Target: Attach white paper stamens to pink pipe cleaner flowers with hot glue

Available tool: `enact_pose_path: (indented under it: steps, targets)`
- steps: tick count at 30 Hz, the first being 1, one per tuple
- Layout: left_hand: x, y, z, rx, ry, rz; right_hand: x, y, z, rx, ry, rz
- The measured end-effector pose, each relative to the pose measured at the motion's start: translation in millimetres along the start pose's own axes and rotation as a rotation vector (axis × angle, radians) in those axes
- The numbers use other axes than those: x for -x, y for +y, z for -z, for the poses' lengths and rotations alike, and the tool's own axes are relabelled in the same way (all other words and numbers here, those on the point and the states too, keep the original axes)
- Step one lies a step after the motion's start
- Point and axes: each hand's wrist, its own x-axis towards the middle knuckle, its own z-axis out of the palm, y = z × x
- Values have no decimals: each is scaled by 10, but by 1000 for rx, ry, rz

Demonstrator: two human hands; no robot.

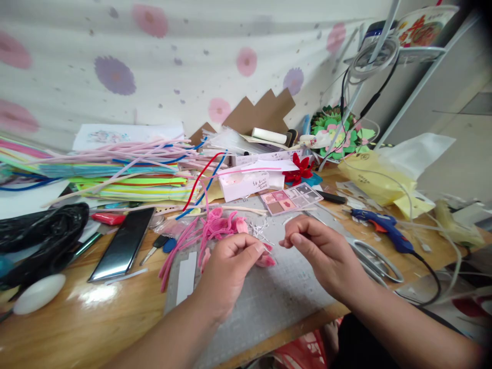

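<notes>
My left hand (232, 266) is closed in a pinch above the grey cutting mat (269, 318). A thin white strand seems to stick out from its fingertips, too small to make out well. Close to it, my right hand (321, 251) is also pinched shut; whatever lies between its fingertips is hidden. Pink fuzzy pipe cleaners (219, 224), some bent into petal shapes, lie just behind the left hand. Beside them is a small heap of thin white strands (260, 230). A pink petal piece (266, 261) rests on the mat under the left fingertips.
Scissors (371, 259) and a blue glue gun (384, 225) with its cord lie at the right. On the left are a black phone (121, 246), keys (154, 248) and a black plastic bag (49, 236). Bundles of coloured pipe cleaners (130, 187) and a white box (244, 185) stand behind.
</notes>
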Motion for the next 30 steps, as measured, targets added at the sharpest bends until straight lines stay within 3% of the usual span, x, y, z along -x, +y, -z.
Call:
enact_pose_path:
  steps: [5, 9, 12, 17, 23, 30]
  targets:
    - [-14, -28, 26, 5, 12, -13, 14, 62, 7, -387, -124, -170]
    - [-13, -36, 33, 33, 10, -16, -4, 23, -8, -464, -128, -199]
    - [-8, -38, 27, 54, 10, -21, -16, -48, -4, -279, -106, -141]
    - [-9, -22, 10, 49, -17, -46, -19, -121, -39, 68, -84, 96]
    - [4, -10, -23, 44, 3, -51, 18, -56, -155, 217, -16, 284]
    - [5, -34, -24, -20, 23, -93, 49, -27, -241, 306, 68, 354]
